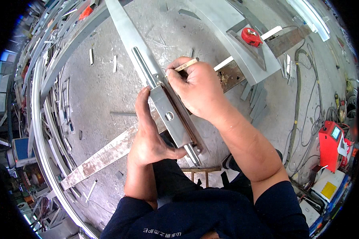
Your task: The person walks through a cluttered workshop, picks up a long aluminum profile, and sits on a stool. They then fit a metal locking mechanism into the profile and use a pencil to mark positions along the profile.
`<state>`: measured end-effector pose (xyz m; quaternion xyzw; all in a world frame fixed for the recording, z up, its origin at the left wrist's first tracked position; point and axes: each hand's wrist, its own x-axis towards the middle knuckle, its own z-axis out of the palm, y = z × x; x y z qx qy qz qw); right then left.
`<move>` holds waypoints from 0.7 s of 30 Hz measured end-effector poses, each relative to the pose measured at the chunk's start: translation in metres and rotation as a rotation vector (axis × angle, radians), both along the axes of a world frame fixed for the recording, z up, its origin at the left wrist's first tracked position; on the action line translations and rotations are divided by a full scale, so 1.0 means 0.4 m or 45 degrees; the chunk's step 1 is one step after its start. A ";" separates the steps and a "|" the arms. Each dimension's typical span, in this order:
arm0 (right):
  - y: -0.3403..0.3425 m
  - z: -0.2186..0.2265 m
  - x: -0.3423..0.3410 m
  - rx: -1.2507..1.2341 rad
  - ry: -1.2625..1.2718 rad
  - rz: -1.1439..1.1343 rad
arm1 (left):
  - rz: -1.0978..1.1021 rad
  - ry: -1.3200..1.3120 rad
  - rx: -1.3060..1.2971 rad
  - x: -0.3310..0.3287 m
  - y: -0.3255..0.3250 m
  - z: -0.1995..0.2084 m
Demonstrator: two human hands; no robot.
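Observation:
A rectangular metal block (163,104) with a round rod (147,71) jutting from both ends lies along a long grey metal bar (125,26). Through a round hole in the block's face, the rod shows. My left hand (145,141) grips the block, thumb and fingers at its two ends. In my right hand (199,89) is a slim beige pencil-like stick (187,65), pinched between the fingers. Its lower tip is hidden by my fingers, close to the bar beside the block's far end.
A red tape measure (251,36) rests on a wide grey metal piece (263,65) at right. Under the bar runs a worn flat beam (103,155). Metal strips line the left. Cables (297,107) and a red machine (330,145) are at the right.

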<state>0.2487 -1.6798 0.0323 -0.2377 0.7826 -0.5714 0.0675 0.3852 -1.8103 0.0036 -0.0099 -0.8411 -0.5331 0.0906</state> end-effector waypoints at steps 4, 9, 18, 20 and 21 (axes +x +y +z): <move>-0.006 0.004 0.001 -0.053 0.064 -0.016 | 0.008 0.020 -0.039 -0.001 0.001 0.001; -0.007 0.007 0.001 -0.038 0.052 -0.010 | 0.001 0.016 -0.034 0.000 0.002 0.004; 0.003 0.001 0.000 -0.028 0.090 -0.074 | -0.031 0.032 0.007 -0.003 0.003 -0.001; 0.003 0.001 0.000 -0.009 0.066 -0.039 | -0.022 0.041 0.003 -0.003 0.002 -0.003; 0.003 0.002 0.000 0.002 0.055 -0.024 | -0.020 0.046 0.003 -0.003 0.001 -0.003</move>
